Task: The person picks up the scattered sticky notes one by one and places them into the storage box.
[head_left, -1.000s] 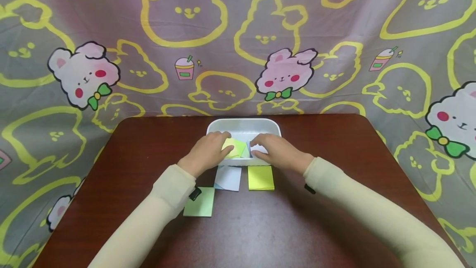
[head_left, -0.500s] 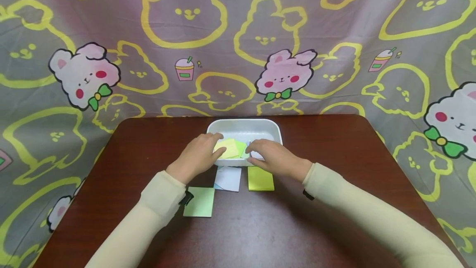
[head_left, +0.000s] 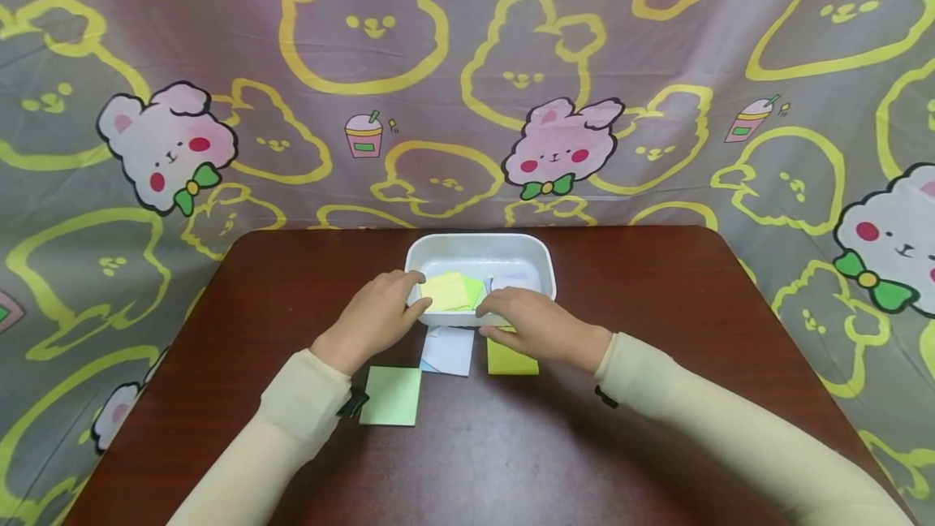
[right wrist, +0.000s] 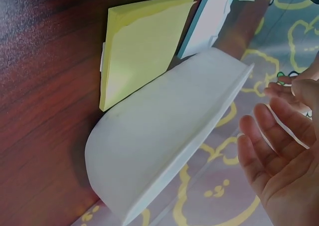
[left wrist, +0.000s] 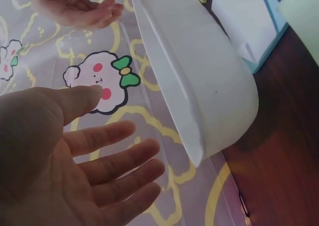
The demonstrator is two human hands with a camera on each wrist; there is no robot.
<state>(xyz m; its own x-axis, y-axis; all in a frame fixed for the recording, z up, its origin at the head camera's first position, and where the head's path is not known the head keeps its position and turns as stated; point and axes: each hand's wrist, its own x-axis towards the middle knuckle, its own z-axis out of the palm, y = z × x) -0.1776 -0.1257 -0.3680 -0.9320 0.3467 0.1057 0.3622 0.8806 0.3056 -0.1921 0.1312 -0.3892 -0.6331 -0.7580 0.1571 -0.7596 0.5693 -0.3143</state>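
Note:
A white box [head_left: 456, 318] at the back of the table holds several paper pads: pale yellow [head_left: 441, 292], bright green [head_left: 473, 291] and pale lavender [head_left: 514, 277]. My left hand [head_left: 371, 320] hovers by its left front corner, fingers relaxed and holding nothing. In the left wrist view this hand [left wrist: 104, 171] shows an empty palm and spread fingers. Over the right part of the front rim is my right hand [head_left: 544, 325], loosely bent. The right wrist view shows that hand's fingers [right wrist: 279, 141] holding nothing, beside the box wall [right wrist: 154, 121].
In front of the box lie a white-and-blue pad [head_left: 449, 351] and a yellow pad [head_left: 514, 360], the latter partly under my right hand. Nearer and to the left is a pale green pad [head_left: 390, 396]. A patterned curtain [head_left: 453, 104] hangs behind the brown table [head_left: 621, 266].
Both hands have drawn back from inside the box. The left has moved left and nearer, baring the pale yellow pad; the right has come nearer, over the front rim. The pads stay put.

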